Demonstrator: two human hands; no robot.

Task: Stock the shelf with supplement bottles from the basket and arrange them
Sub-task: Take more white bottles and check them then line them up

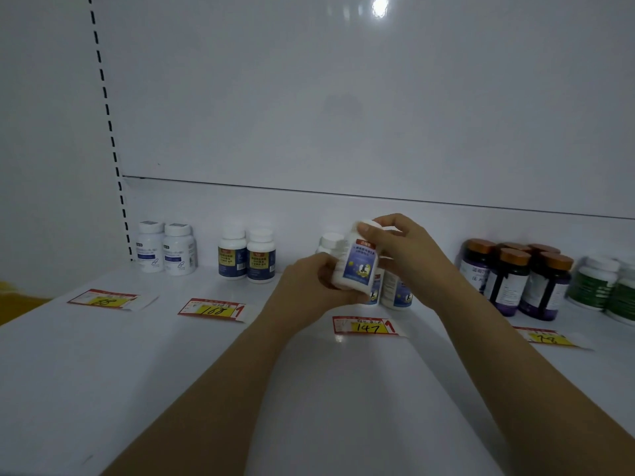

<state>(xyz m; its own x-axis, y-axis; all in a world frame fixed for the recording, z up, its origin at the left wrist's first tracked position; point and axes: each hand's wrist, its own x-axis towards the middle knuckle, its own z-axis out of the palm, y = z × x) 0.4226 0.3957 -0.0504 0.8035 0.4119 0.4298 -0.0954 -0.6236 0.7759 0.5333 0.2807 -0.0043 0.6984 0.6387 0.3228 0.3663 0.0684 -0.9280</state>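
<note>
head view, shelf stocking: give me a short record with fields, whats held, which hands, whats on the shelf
held: white bottle with blue label, slightly tilted
left hand: grips its lower part
right hand: grips its cap end
behind it: matching bottles, standing on the shelf
left groups: two white bottles; two navy-label bottles
right groups: brown-capped dark bottles; green-label bottles
nearest tag: 147 tag

This is a shop: a white display shelf (103, 355) carries grouped supplement bottles (246, 258) along the middle of the frame, with red-and-yellow price tags (213, 309) lying before each group.
</note>
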